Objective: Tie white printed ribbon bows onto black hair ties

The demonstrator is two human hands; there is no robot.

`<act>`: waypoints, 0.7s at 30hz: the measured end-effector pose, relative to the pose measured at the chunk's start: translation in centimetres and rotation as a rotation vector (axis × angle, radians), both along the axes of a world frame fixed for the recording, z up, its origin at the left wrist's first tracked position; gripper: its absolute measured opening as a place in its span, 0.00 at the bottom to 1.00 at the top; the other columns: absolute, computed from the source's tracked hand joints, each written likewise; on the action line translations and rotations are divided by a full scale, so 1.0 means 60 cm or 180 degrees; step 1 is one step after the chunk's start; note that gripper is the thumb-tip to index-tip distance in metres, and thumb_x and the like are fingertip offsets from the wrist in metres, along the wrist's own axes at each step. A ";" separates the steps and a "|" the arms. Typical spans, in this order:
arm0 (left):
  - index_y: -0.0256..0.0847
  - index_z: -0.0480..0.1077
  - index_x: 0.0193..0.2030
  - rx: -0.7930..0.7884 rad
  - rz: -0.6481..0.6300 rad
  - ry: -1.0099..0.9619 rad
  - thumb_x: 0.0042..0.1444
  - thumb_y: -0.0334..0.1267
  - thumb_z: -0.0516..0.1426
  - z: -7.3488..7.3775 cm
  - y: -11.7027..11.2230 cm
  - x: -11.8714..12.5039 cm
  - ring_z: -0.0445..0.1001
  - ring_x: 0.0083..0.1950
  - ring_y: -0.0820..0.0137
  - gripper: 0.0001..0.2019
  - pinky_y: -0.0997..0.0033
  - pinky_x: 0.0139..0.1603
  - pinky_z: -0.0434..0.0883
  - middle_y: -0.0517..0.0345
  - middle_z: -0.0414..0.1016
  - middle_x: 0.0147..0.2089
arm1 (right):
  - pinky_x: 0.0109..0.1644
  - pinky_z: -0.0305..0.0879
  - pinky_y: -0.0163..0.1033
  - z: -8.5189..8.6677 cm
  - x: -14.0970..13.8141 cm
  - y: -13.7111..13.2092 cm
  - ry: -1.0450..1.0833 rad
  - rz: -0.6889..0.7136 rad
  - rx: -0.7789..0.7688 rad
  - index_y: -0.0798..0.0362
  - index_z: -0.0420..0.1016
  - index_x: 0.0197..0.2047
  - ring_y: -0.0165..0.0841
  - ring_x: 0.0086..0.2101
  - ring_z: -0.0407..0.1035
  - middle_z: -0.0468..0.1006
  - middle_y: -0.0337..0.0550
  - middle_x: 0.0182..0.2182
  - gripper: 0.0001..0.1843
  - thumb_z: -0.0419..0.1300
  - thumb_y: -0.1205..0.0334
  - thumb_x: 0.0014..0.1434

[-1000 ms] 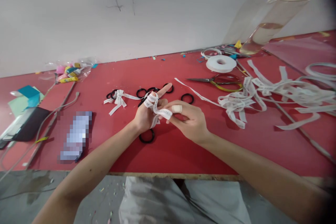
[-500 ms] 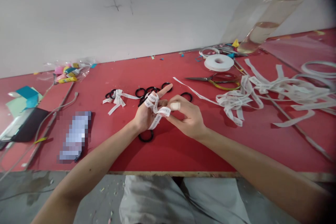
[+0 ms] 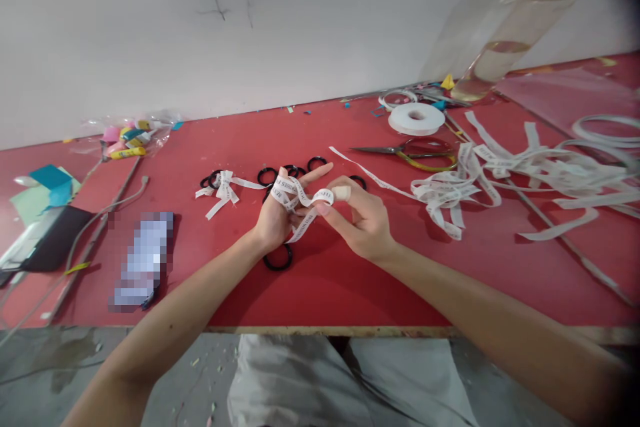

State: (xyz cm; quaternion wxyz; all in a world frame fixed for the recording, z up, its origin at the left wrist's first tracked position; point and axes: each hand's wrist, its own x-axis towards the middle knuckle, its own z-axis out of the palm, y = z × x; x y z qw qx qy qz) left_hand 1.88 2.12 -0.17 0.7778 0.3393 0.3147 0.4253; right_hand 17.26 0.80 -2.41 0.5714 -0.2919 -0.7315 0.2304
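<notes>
At the bottom edge, pale cloth (image 3: 295,380) and a grey floor (image 3: 200,377) strewn with scraps are cut off. On the red table (image 3: 345,300) a black ring (image 3: 278,267) lies partly hidden by the left hand (image 3: 274,217). The white ribbon (image 3: 304,227) is up between both hands, above the table. It winds around the left thumb and fingers, which hold it, the index finger stretched out; how the other fingers grip is hidden under it. The right hand (image 3: 367,220) pinches a loop of it between thumb and a forefinger with a pale wrap (image 3: 342,193). Dark capitals run along it: BEST reads near the left thumb, SHES on the loop; the rest bends out of sight.

To the left lie a phone (image 3: 145,260), its screen pixelated, and a black pouch (image 3: 60,240). Just beyond the hands are more black rings, some overlapped by fingers, and a ribbon bow (image 3: 225,185) with print too small to read; its long tail runs toward the left hand. On the right are ribbon heaps (image 3: 445,192), their lettering mostly illegible, one cut off by the right edge. Behind them lie scissors (image 3: 425,160), then a white spool (image 3: 417,127). A clear bag (image 3: 160,133) of bright tubes, labels unreadable, and a bottle (image 3: 507,63), cut off at the top, stand nearest the grey wall (image 3: 150,33).
</notes>
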 end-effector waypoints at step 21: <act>0.42 0.68 0.63 0.0654 -0.0149 0.0421 0.53 0.48 0.62 -0.025 -0.004 0.006 0.74 0.35 0.69 0.31 0.76 0.28 0.66 0.50 0.78 0.43 | 0.52 0.69 0.51 -0.018 -0.009 0.011 -0.0826 0.0080 0.0709 0.49 0.78 0.45 0.40 0.46 0.69 0.80 0.45 0.40 0.10 0.58 0.68 0.63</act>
